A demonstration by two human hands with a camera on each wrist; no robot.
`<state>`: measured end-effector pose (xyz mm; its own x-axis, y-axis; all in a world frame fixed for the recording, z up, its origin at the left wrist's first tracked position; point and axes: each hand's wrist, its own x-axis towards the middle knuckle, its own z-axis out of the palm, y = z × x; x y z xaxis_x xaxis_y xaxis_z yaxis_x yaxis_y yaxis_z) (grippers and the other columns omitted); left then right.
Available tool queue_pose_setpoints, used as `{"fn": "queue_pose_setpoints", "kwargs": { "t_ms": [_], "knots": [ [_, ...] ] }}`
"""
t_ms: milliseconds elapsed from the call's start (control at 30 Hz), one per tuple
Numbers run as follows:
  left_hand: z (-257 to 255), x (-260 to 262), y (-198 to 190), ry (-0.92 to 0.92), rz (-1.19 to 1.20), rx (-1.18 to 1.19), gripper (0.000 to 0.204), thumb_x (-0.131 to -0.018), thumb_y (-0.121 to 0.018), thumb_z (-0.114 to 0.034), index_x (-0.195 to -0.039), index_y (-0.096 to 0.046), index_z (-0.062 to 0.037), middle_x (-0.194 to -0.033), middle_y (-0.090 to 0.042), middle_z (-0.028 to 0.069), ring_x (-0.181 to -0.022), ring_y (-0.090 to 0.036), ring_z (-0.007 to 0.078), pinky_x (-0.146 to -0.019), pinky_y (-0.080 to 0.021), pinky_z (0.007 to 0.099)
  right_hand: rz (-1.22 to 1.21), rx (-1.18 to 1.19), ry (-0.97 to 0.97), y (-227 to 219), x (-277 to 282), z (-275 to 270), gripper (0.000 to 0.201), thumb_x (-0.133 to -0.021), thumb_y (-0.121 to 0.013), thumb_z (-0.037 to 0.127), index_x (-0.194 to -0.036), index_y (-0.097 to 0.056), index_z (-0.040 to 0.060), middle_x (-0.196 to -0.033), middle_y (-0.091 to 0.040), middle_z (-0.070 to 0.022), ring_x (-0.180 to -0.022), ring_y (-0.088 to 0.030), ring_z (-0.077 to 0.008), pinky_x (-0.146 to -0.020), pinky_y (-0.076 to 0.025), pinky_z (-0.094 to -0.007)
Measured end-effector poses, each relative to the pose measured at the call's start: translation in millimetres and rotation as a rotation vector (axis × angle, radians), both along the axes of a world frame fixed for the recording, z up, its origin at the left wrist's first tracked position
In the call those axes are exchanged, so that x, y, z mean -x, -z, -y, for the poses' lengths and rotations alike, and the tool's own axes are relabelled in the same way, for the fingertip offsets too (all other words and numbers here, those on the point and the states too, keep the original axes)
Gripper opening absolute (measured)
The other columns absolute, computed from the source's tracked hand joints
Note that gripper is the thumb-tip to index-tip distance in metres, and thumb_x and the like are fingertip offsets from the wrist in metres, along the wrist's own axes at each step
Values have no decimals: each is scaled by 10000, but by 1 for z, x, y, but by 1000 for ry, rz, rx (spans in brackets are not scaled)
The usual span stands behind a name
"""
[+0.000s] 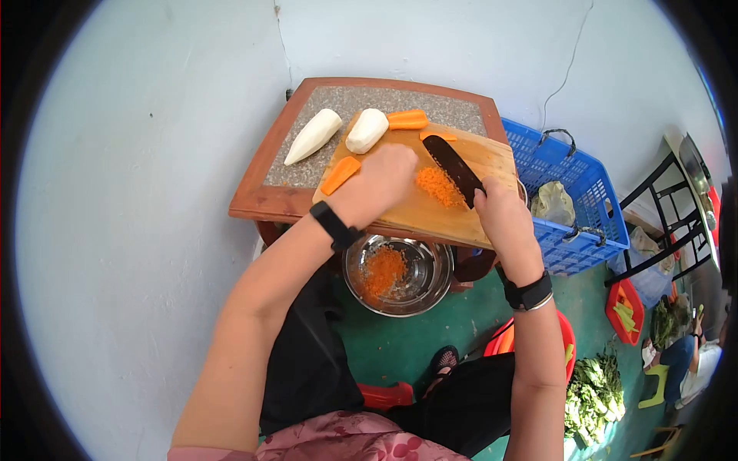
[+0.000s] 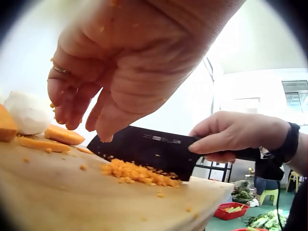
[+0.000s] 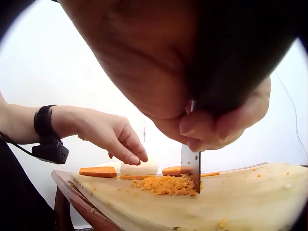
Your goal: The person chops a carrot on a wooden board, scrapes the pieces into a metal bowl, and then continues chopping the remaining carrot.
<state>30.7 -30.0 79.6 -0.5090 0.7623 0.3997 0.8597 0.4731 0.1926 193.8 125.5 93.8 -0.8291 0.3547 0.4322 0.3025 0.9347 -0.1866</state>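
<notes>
My right hand [image 1: 507, 223] grips the handle of a dark-bladed cleaver [image 1: 453, 167]. In the right wrist view the blade [image 3: 190, 166] stands on edge on the wooden cutting board [image 1: 407, 215], right beside a heap of minced carrot [image 1: 440, 187]. Over the board hovers my left hand [image 1: 384, 180], its fingers loosely bent and pointing down with nothing between them. Carrot bits cling to its fingertips [image 2: 72, 118]. A carrot piece [image 1: 340, 175] lies near the left wrist, while a peeled white radish piece [image 1: 367, 131] and another carrot piece [image 1: 407, 120] lie at the board's far side.
A whole peeled white radish [image 1: 314, 137] lies on the stone-topped table [image 1: 265, 192] left of the board. Below the front edge, a steel bowl [image 1: 434, 288] holds minced carrot. A blue plastic crate [image 1: 596, 184] stands at the right; leafy greens [image 1: 596, 399] lie on the floor.
</notes>
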Motion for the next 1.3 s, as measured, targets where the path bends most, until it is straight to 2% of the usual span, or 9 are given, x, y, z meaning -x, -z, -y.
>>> {"fn": "queue_pose_setpoints", "kwargs": {
  "t_ms": [200,333,433,533,767,933,1033,1133,1300],
  "knots": [
    [15,-31,18,84,44,-107,173,-853,-627,-179,-831,-632,-8,-819,-607,178,-815,-608,367,-718,-499,459,-28,-3,-2,-4,1,2,192,-917,-554,202,-886,-568,13,-703,-640,-228,-688,-647,-406,-614,-521,-500],
    [23,-26,37,110,85,-285,189,-899,-600,-201,-847,-611,-20,-818,-593,165,-813,-596,360,-722,-484,444,-39,-13,-5,2,3,-3,195,-918,-550,209,-891,-572,17,-708,-638,-237,-703,-647,-409,-620,-518,-510],
    [27,-15,43,129,168,-352,212,-919,-592,-222,-855,-604,-21,-811,-584,163,-806,-587,355,-716,-474,436,-44,-4,21,-3,5,0,205,-920,-541,221,-892,-573,20,-716,-640,-239,-705,-647,-412,-628,-515,-519],
    [29,-11,48,142,112,-359,213,-923,-591,-219,-866,-611,-15,-820,-589,172,-793,-583,362,-707,-469,437,-6,3,33,1,7,1,211,-921,-538,231,-896,-577,25,-724,-644,-236,-707,-647,-413,-631,-515,-521],
    [29,-4,49,112,301,-558,266,-940,-566,-219,-796,-588,3,-732,-558,165,-712,-563,325,-650,-446,398,-45,-3,47,-4,7,2,194,-911,-555,223,-892,-588,33,-729,-647,-226,-709,-649,-410,-625,-519,-510],
    [31,-2,48,117,400,-650,313,-949,-547,-227,-745,-541,9,-705,-525,178,-691,-525,330,-637,-420,406,35,68,95,-8,6,5,211,-896,-561,231,-903,-599,23,-811,-645,-250,-807,-632,-435,-690,-507,-507],
    [30,1,53,107,374,-713,238,-956,-556,-198,-868,-620,14,-746,-560,135,-716,-565,240,-658,-443,325,2,15,76,-3,7,4,211,-904,-552,232,-892,-594,25,-754,-646,-234,-750,-644,-419,-657,-519,-508],
    [29,3,55,97,363,-774,202,-941,-561,-173,-916,-633,14,-798,-579,127,-744,-571,235,-679,-449,316,-10,-32,65,2,7,1,220,-909,-543,237,-889,-595,24,-726,-647,-228,-724,-651,-411,-645,-525,-511],
    [26,6,59,-42,301,-633,177,-873,-604,-146,-943,-649,9,-860,-596,129,-776,-592,252,-704,-470,336,-3,-8,84,-3,5,4,224,-907,-535,237,-896,-600,23,-743,-650,-235,-730,-654,-407,-652,-524,-515]
  ]
}}
